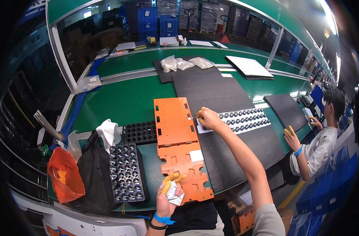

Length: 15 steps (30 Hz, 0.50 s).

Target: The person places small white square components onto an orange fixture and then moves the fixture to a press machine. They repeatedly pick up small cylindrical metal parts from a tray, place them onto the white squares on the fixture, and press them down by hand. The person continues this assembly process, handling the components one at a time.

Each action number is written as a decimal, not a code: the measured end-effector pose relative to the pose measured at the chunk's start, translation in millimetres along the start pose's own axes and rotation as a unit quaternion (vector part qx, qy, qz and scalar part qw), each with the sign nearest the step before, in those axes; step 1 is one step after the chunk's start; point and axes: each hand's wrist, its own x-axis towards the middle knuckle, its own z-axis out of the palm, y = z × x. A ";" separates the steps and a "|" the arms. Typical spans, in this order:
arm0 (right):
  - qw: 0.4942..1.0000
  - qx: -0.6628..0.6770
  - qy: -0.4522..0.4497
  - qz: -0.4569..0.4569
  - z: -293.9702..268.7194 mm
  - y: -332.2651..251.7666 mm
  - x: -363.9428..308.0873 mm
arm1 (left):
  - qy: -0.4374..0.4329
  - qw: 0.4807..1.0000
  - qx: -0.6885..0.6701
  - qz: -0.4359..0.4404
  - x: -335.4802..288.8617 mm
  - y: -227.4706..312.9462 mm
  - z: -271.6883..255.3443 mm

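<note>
On the green counter (120,103), a black tray (144,185) of glossy round parts (125,173) is seen; by the left hand (163,202), a white plate (173,193) is pinched at the near end of an orange panel (177,152); farther right, the right hand (209,119) is held curled at the left end of a white sheet (204,130), whether anything is pinched there being impossible to tell from this angle

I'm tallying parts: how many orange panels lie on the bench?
2 in view: the far panel, and directly nearer, the near panel, partly hidden by the left hand. More may be hidden underneath.
</note>
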 end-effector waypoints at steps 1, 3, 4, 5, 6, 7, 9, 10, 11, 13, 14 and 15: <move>1.000 -0.006 0.002 0.000 0.7 0.1 -0.2 | 0.000 1.000 0.001 0.000 0.0 0.3 0.0; 1.000 -0.008 0.007 -0.009 2.2 0.2 0.2 | -0.002 1.000 0.004 0.000 -0.1 0.5 -0.4; 1.000 -0.010 0.010 -0.013 2.8 0.7 0.1 | -0.003 1.000 0.006 0.000 -0.2 0.6 -0.5; 1.000 -0.010 0.012 -0.018 3.7 1.4 0.2 | -0.001 1.000 0.004 0.001 -0.4 0.5 -0.4; 1.000 -0.011 0.015 -0.023 4.7 2.2 0.4 | 0.001 1.000 0.002 0.001 -0.5 0.2 -0.1; 0.999 -0.011 0.017 -0.028 5.9 3.2 0.8 | 0.004 1.000 0.000 0.001 -0.7 0.3 -0.1; 0.999 -0.019 0.012 -0.030 7.1 6.3 0.5 | 0.000 1.000 -0.001 -0.002 -0.6 -0.5 -2.5; 0.999 -0.024 0.009 -0.032 6.7 6.7 0.8 | -0.001 1.000 -0.002 -0.002 -0.4 -0.9 -3.3; 0.999 -0.025 0.007 -0.032 6.3 7.2 0.9 | -0.002 1.000 -0.003 -0.002 -0.3 -0.8 -3.2; 0.999 -0.029 0.002 -0.032 4.0 5.8 0.7 | -0.006 1.000 -0.005 -0.002 -0.2 -0.4 -2.6; 0.999 -0.029 0.009 -0.029 2.7 3.5 0.2 | -0.006 1.000 -0.007 -0.002 -0.2 -0.6 -2.8; 0.999 -0.029 0.016 -0.025 1.6 1.0 -1.1 | -0.006 1.000 -0.008 -0.002 -0.1 -1.1 -3.3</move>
